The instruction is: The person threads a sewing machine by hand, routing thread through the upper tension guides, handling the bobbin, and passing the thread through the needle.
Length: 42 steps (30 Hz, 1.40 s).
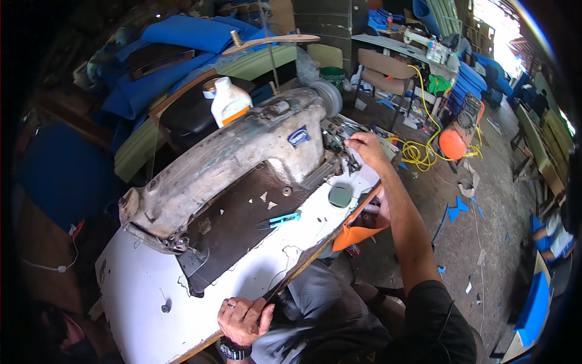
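A worn grey industrial sewing machine (233,161) stands on a white table (151,324). At its handwheel end, my right hand (365,148) reaches into a cluster of small dark metal parts (351,162). Its fingers are pinched together, and what they hold is too small to make out. My left hand (244,320), above a wristwatch, rests at the table's near edge with fingers curled; its palm is hidden. Blue thread snips (284,219) lie on the dark machine bed. Nearer my right forearm sits a round green lid (340,196). A small dark bobbin-like piece (166,307) lies at the left.
Behind the machine stands a white bottle (229,100) with an orange label. An orange-lined pouch (357,233) hangs by the table's right edge. Across the floor lie a yellow cable (418,155) and blue scraps (458,209). A brown chair (382,67) stands beyond, and a person (558,233) is at far right.
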Each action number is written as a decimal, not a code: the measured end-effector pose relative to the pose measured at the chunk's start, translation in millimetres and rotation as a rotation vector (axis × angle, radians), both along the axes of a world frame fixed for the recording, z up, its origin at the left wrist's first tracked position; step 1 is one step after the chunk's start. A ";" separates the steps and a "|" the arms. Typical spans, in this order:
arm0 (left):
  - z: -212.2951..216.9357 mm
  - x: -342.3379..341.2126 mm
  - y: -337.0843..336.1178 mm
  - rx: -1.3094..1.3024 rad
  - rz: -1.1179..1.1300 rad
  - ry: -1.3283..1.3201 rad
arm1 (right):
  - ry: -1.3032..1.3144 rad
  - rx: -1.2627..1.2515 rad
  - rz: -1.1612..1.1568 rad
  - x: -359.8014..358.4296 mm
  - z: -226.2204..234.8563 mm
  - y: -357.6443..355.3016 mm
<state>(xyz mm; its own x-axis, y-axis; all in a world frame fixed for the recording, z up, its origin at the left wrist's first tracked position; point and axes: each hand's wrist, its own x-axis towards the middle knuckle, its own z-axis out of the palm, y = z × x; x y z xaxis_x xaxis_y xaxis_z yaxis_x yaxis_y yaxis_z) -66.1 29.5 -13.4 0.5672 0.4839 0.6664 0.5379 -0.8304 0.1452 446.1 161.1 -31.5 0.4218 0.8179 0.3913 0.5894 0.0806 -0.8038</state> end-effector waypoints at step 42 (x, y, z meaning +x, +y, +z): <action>-2.4 -3.5 -0.9 -0.006 -0.063 0.034 | 0.059 -0.006 0.004 0.5 -0.4 -0.2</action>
